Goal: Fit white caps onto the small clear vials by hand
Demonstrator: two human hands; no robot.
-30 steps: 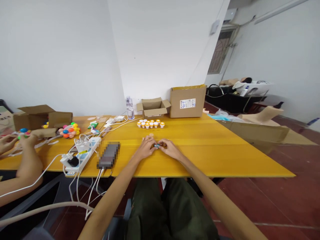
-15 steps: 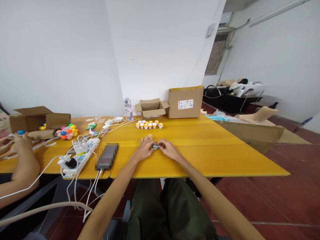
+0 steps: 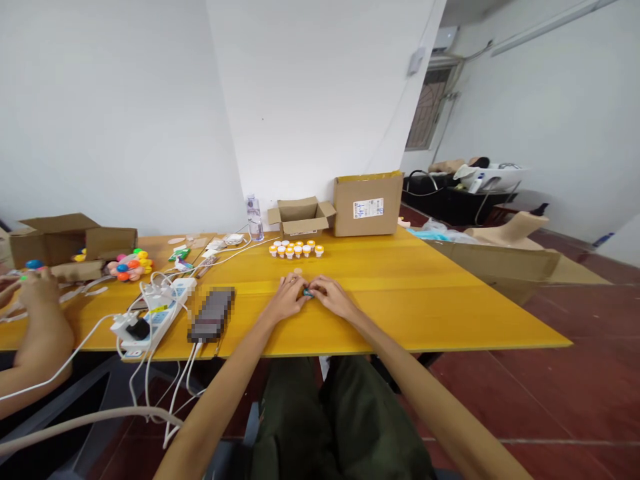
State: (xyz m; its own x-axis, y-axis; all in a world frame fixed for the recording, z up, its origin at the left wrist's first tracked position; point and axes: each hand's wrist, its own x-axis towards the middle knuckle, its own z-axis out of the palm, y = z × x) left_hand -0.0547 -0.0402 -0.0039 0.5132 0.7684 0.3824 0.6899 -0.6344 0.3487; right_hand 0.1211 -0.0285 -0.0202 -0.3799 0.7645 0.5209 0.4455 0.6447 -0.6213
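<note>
My left hand point(image 3: 287, 297) rests low over the yellow table, its fingers curled and pinching a small teal-blue piece point(image 3: 308, 293). From the other side my right hand point(image 3: 332, 297) has its thumb and fingertips closed on the same piece. The fingers cover most of it, so its kind does not show. Beyond the hands stands a tight group of small white-and-orange capped pieces point(image 3: 296, 250). A small pale, flat bit point(image 3: 298, 271) lies just behind my left fingers.
An opened carton point(image 3: 301, 220), a closed cardboard box point(image 3: 368, 205) and a bottle point(image 3: 255, 219) stand along the wall. To the left are a phone point(image 3: 213, 316), a power strip point(image 3: 163, 319) with cables, and colourful balls point(image 3: 131, 265). At far left, another person's hands hold a blue ball point(image 3: 35, 265).
My fingers have closed further over the teal-blue piece, and less of it shows. The right fingertips sit slightly nearer the left hand. The whole view has shifted slightly.
</note>
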